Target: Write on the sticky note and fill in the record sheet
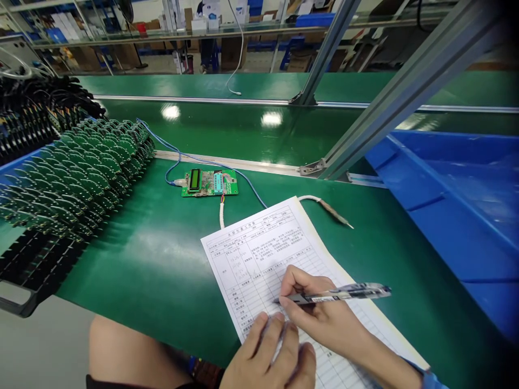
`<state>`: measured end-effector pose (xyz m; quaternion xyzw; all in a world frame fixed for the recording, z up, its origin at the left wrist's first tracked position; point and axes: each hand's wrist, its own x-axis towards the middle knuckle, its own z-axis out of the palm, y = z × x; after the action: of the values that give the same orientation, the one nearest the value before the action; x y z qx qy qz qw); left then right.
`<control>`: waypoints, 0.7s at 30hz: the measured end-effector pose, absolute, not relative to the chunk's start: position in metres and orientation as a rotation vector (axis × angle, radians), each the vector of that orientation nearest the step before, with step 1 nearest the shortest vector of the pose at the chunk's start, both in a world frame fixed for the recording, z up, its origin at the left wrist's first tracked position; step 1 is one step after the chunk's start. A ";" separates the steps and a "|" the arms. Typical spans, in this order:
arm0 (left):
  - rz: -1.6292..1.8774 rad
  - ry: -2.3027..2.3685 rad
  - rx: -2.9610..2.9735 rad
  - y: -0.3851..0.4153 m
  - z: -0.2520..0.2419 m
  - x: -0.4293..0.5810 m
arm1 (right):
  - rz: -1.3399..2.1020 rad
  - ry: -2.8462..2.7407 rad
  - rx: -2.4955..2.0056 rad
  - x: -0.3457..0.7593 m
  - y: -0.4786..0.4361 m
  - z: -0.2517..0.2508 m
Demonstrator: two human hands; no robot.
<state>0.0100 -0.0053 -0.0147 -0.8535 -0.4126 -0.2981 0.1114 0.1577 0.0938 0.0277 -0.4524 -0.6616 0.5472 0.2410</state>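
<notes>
My right hand (pixel 320 313) is closed around the pen (pixel 336 295), pinch grip near the tip, tip down on the form (pixel 259 254) in a row of the printed table. My left hand (pixel 271 356) lies flat with fingers loosely spread, holding nothing, just pressing the near edge of the sheet against the green mat (pixel 162 270) at the near side. The form sits angled on the mat, near-centre, running off toward near-right (looks like a thin pad under it, can't be sure). Handling, as I judge it: paper is light, floppy and will skate on the smooth mat, so flat palm pressure beats pinching it; lift it by an edge if it has to move. The pen is light, rigid, smooth barrel; hold low by the tip for control. Beyond the sheet, a small test board with an LCD (pixel 208 182) sits mid-mat, blue wire (pixel 178 156) looping off far-left, and a white lead ends in a probe (pixel 334 213) just past the far corner of the form. Left: rack of green PCBs (pixel 81 173) standing on edge. Right: blue bin (pixel 458 205), well apart from my hands.
</notes>
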 end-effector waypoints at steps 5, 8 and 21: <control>-0.893 -1.208 -2.484 -0.004 -0.017 0.011 | 1.360 -1.881 -1.237 0.157 0.093 0.025; -0.921 -1.209 -2.483 -0.004 -0.016 0.012 | 1.343 -1.900 -1.251 0.155 0.093 0.023; -0.923 -1.250 -2.468 -0.004 -0.013 0.012 | 1.361 -1.863 -1.294 0.155 0.092 0.022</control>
<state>0.0119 -0.0035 -0.0133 -0.8408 -0.4260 -0.3146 0.1125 0.1548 0.0919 0.0221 -0.4742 -0.6826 0.4988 0.2456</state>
